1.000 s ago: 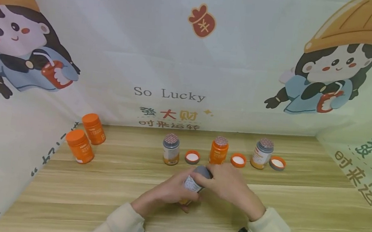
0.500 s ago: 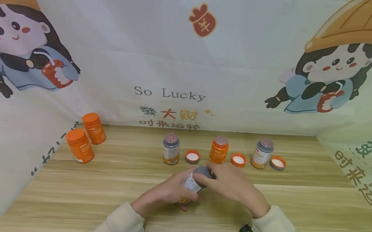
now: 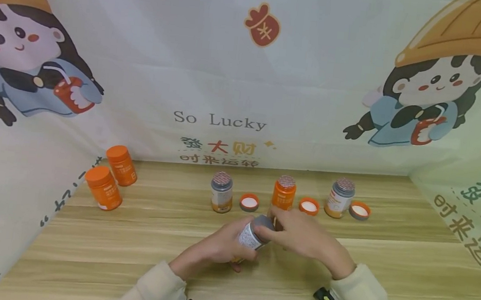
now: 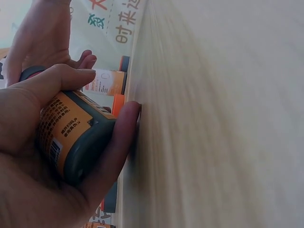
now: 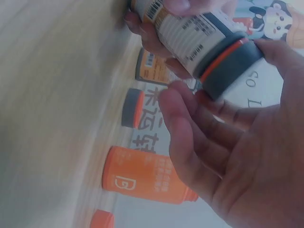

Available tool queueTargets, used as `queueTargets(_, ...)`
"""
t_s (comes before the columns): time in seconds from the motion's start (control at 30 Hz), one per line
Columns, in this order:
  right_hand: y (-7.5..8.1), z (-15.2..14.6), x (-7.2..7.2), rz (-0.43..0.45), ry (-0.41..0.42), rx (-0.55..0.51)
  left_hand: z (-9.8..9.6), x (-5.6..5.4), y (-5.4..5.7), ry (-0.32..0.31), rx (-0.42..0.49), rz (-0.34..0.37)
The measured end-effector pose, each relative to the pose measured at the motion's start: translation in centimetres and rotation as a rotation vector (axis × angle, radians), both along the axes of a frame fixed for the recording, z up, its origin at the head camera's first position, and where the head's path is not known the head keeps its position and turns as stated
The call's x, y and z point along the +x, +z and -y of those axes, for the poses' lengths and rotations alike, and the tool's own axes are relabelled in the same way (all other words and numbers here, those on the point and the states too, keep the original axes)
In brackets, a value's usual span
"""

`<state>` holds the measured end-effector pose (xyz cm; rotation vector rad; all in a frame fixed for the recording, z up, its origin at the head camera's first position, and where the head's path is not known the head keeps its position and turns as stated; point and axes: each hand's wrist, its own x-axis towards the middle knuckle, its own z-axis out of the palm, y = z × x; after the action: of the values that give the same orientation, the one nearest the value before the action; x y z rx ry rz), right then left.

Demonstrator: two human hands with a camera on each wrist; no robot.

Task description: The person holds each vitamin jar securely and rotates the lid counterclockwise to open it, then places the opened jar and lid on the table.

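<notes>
My left hand (image 3: 223,243) grips a grey pill bottle (image 3: 249,239) with a white and orange label, tilted with its top up and to the right. Its fingers wrap the body in the left wrist view, and the dark base (image 4: 92,149) shows. At the top end, my right hand (image 3: 304,234) pinches the grey cap (image 5: 232,66) between thumb and fingertips. An orange ring (image 5: 223,59) shows between cap and bottle in the right wrist view. The right palm (image 5: 266,166) faces the cap without touching the bottle's body.
Along the back stand a grey bottle (image 3: 221,194), an orange bottle (image 3: 284,193) and another grey bottle (image 3: 339,199), uncapped with seals showing. Upturned caps (image 3: 249,202) (image 3: 309,206) (image 3: 359,211) lie beside them. Two capped orange bottles (image 3: 106,192) (image 3: 121,166) stand at the left.
My right hand and wrist have swung slightly to the right around the cap, while its fingers stay at the cap. The left hand and the bottle hold nearly the same place.
</notes>
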<state>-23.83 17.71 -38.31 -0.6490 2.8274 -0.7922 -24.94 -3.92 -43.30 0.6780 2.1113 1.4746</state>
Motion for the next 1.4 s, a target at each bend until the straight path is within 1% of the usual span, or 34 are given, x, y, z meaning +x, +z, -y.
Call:
queueTargets(0.07, 0.13, -0.28, -0.05, 0.034, 0.03, -0.026, -0.01, -0.03, 0.08, -0.003, -0.002, 0.0)
queueTargets(0.13, 0.29, -0.5, -0.07, 0.039, 0.058, -0.037, -0.03, -0.06, 0.11, -0.003, -0.004, 0.001)
queueTargets(0.33, 0.67, -0.56, -0.03, -0.022, 0.136, -0.017, -0.05, 0.01, 0.21, 0.003, -0.009, -0.001)
queueTargets(0.43, 0.73, -0.55, 0.02, -0.025, 0.126, -0.006, 0.01, 0.12, 0.27, 0.001, -0.014, -0.004)
queueTargets(0.6, 0.6, -0.46, 0.01, -0.038, 0.04, 0.041, 0.01, 0.25, 0.32, 0.004, -0.018, -0.013)
queueTargets(0.7, 0.59, -0.45, 0.01, -0.052, 0.018, 0.069, 0.0, 0.22, 0.25, 0.006, -0.024, -0.016)
queueTargets(0.83, 0.64, -0.56, 0.02, -0.03, 0.034, 0.055, -0.01, 0.14, 0.18, -0.005, -0.028, -0.023)
queueTargets(0.93, 0.61, -0.65, -0.01, -0.018, 0.061, 0.039, -0.03, 0.1, 0.19, -0.013, -0.024, -0.025)
queueTargets(1.23, 0.74, -0.9, -0.05, -0.053, 0.165, 0.02, -0.04, 0.18, 0.24, -0.007, -0.024, -0.014)
queueTargets(1.33, 0.76, -0.95, -0.04, -0.056, 0.172, 0.017, -0.01, 0.14, 0.25, -0.009, -0.026, -0.016)
queueTargets(1.4, 0.77, -0.95, -0.04, -0.048, 0.15, 0.015, 0.01, 0.13, 0.26, -0.012, -0.032, -0.014)
